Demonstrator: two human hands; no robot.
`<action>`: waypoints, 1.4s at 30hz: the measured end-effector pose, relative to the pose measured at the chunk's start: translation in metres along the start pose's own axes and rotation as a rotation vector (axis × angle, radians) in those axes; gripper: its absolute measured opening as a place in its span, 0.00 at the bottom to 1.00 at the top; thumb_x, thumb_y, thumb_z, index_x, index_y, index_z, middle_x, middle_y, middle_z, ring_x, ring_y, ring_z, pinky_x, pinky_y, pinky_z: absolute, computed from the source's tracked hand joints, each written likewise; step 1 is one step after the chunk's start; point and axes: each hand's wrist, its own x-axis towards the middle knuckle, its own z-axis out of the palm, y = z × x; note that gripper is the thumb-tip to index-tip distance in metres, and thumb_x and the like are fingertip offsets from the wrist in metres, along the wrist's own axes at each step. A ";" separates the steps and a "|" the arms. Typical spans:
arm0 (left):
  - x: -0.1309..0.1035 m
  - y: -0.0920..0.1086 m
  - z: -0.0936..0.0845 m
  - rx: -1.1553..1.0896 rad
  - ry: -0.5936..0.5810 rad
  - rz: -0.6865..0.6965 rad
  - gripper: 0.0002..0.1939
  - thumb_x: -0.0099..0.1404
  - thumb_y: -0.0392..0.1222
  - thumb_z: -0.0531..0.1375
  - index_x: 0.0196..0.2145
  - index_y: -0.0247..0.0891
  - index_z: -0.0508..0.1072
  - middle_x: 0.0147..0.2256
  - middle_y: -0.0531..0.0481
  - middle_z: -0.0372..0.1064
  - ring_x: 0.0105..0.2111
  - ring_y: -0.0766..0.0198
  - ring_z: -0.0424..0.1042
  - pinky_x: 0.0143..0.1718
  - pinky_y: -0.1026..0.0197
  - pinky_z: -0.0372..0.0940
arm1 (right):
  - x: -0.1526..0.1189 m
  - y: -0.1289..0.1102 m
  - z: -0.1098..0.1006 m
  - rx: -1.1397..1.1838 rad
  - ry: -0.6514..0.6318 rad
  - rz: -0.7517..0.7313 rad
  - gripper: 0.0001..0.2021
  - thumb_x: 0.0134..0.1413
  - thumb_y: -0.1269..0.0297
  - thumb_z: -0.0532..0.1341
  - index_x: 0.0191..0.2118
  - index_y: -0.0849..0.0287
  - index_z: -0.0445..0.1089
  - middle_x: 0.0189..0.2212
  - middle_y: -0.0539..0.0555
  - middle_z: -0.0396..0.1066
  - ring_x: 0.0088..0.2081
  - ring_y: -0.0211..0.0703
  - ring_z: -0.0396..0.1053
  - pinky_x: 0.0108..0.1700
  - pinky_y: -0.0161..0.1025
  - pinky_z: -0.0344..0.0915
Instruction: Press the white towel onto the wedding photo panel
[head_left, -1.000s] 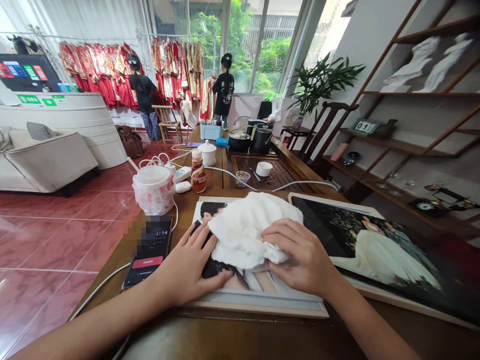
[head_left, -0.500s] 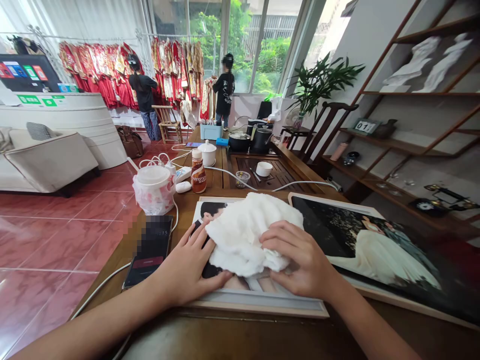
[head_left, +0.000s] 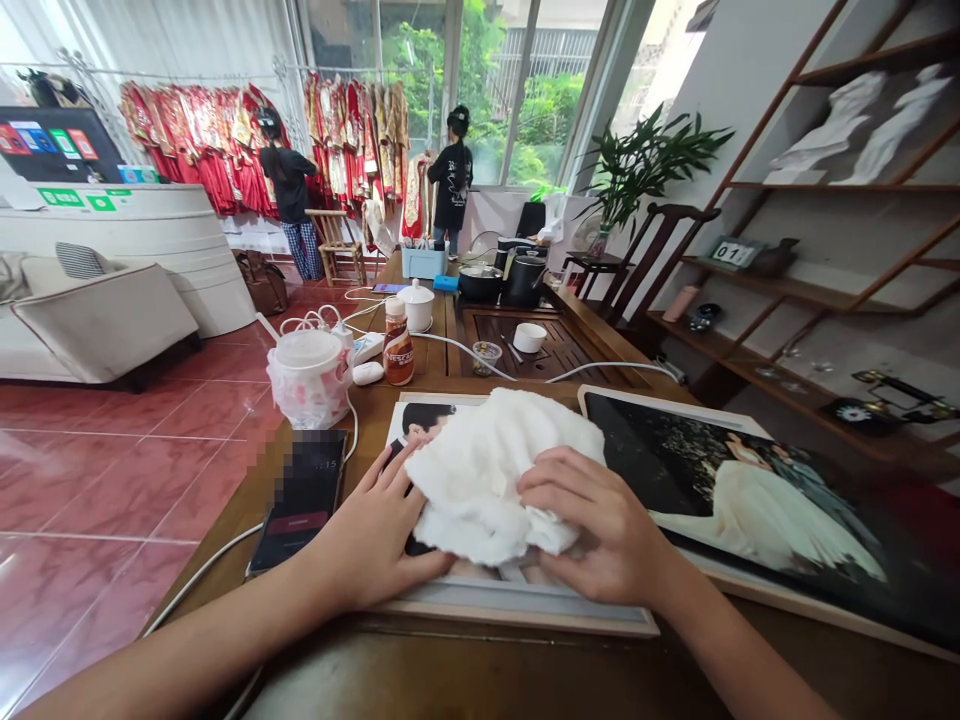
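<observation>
A bunched white cloth (head_left: 487,470) lies over a framed photo (head_left: 525,605) on the wooden table, covering most of its picture. My right hand (head_left: 600,530) grips the cloth's near right side, fingers curled into the folds. My left hand (head_left: 379,545) rests on the photo's left part with fingers and thumb spread; its fingertips meet the cloth's left edge. Right of it lies a second framed photo (head_left: 787,520) showing a pale wedding gown. Beside my left forearm is a dark phone (head_left: 300,500) with a white cable.
Past the photos stand a plastic-wrapped tub (head_left: 309,380), a coffee bottle (head_left: 398,345), a lidded white cup (head_left: 415,305) and a small white bowl (head_left: 529,338) on a tea tray. Two people (head_left: 451,185) stand by racks of red garments (head_left: 202,145). Shelves (head_left: 840,187) rise at the right.
The cloth has shifted slightly toward me and to the left, its near edge lower over the photo. My right hand stays on it; my left hand is nearly still.
</observation>
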 end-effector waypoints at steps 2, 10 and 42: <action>0.001 -0.003 0.001 -0.002 -0.013 0.023 0.43 0.62 0.55 0.61 0.69 0.39 0.50 0.69 0.42 0.40 0.68 0.44 0.38 0.66 0.42 0.41 | 0.002 -0.004 0.002 0.054 -0.008 -0.027 0.19 0.41 0.73 0.65 0.43 0.57 0.66 0.39 0.56 0.72 0.41 0.50 0.66 0.43 0.48 0.66; -0.003 0.012 0.001 0.153 -0.025 -0.231 0.44 0.59 0.64 0.59 0.66 0.37 0.58 0.68 0.33 0.39 0.64 0.30 0.47 0.54 0.20 0.44 | 0.001 0.000 0.001 -0.005 -0.005 -0.011 0.18 0.41 0.72 0.66 0.42 0.58 0.67 0.40 0.56 0.72 0.42 0.50 0.66 0.45 0.49 0.65; -0.003 0.002 0.000 0.013 0.020 0.015 0.35 0.68 0.58 0.55 0.67 0.38 0.55 0.65 0.42 0.54 0.65 0.47 0.51 0.66 0.42 0.42 | 0.002 -0.008 -0.001 -0.048 -0.054 0.034 0.18 0.41 0.68 0.66 0.42 0.56 0.67 0.41 0.55 0.70 0.44 0.51 0.65 0.46 0.49 0.61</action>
